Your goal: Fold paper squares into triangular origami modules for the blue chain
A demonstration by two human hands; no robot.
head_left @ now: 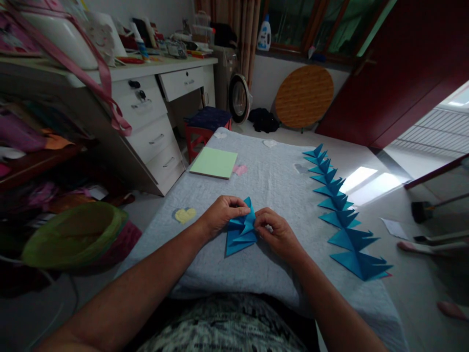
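Observation:
A sheet of blue folded paper (242,237) with several creased ridges lies in front of me on the cloth-covered table. Fingers and thumb of my left hand (223,212) pinch its upper left part. My right hand (276,230) is closed at the paper's right edge, thumb and forefinger pinching there. Along the table's right side runs a row of finished-looking blue paper cranes (342,220), lined up one behind another. Farther off, to the left, rests a stack of pale green square paper (214,163).
A grey cloth (271,186) with heart patches covers the table. Left of it stand a white drawer desk (146,110) and a green-lined bin (75,234). Beyond the far end are a red stool (194,137), an open washing machine door (240,100) and a round wooden tabletop (305,97).

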